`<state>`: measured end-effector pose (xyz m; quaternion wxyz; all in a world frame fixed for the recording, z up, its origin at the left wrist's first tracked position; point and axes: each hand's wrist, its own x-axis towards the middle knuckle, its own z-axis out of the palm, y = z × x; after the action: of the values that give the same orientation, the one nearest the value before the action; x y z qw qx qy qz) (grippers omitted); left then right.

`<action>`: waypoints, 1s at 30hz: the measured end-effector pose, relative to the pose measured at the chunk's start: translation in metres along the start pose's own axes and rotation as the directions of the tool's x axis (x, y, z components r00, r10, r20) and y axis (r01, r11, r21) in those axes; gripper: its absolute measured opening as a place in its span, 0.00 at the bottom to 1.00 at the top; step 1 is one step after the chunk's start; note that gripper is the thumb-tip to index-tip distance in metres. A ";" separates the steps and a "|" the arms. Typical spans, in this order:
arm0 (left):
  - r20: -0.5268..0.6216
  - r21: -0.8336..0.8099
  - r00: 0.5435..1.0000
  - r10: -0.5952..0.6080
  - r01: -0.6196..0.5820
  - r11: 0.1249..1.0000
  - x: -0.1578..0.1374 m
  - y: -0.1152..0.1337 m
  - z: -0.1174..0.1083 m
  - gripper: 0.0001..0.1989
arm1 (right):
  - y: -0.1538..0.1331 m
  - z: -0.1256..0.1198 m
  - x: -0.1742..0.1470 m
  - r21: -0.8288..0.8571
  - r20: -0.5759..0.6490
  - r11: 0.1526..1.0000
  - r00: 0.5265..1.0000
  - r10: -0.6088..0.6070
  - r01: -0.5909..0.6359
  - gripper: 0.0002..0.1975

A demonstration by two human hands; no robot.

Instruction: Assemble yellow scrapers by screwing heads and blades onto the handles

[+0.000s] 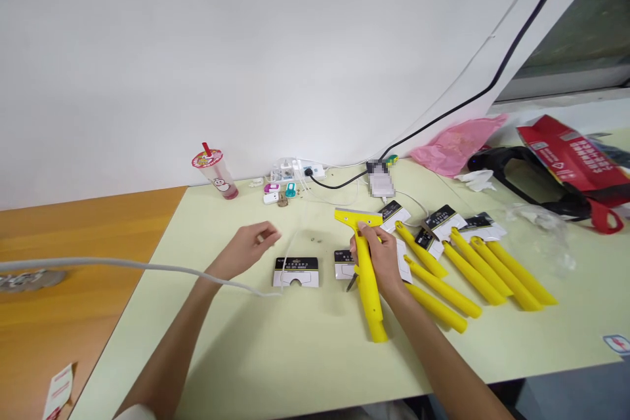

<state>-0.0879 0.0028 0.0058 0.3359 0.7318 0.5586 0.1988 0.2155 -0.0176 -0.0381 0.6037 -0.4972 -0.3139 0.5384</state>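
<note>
My right hand [381, 252] grips a yellow scraper [368, 282] near its head, thumb on the front. The wide metal-edged blade end points away from me and the handle towards me. My left hand [249, 248] hovers over the table, fingers loosely curled, with nothing visible in them. Just right of it lies a black-and-white header card [296, 272] with a notch in its lower edge. A second header card [344, 265] is partly hidden behind the scraper and my right hand. Several more yellow scrapers [475, 272] with cards at their heads lie to the right.
A grey cable [197, 270] crosses in front of my left forearm. Along the wall are a drink cup [219, 177], small coloured items [290, 190], a power strip [312, 170] and a pixelated white device [381, 182]. A pink bag [455, 147] and red bag [573, 154] stand far right.
</note>
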 end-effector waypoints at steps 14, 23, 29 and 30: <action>0.029 0.245 0.911 0.412 -0.406 0.880 -0.062 0.113 0.086 0.41 | 0.016 0.015 -0.010 -0.014 -0.056 0.996 0.994 -0.093 0.093 0.24; 0.054 0.418 0.892 0.449 -0.428 0.801 0.014 0.128 0.068 0.45 | -0.023 0.032 0.001 -0.059 -0.084 0.984 0.981 -0.174 0.169 0.27; 0.007 0.472 0.903 0.430 -0.382 0.795 0.023 0.131 0.033 0.47 | -0.040 0.063 0.014 0.027 0.018 0.982 0.982 -0.189 0.188 0.28; 0.005 0.470 0.911 0.413 -0.366 0.803 0.024 0.131 0.026 0.46 | -0.042 0.069 0.017 0.046 0.035 0.982 0.982 -0.183 0.182 0.28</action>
<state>0.0262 -0.0008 0.0785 0.0767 0.8787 0.4430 0.1606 0.1707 0.0197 0.0197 0.6548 -0.4426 -0.3583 0.4970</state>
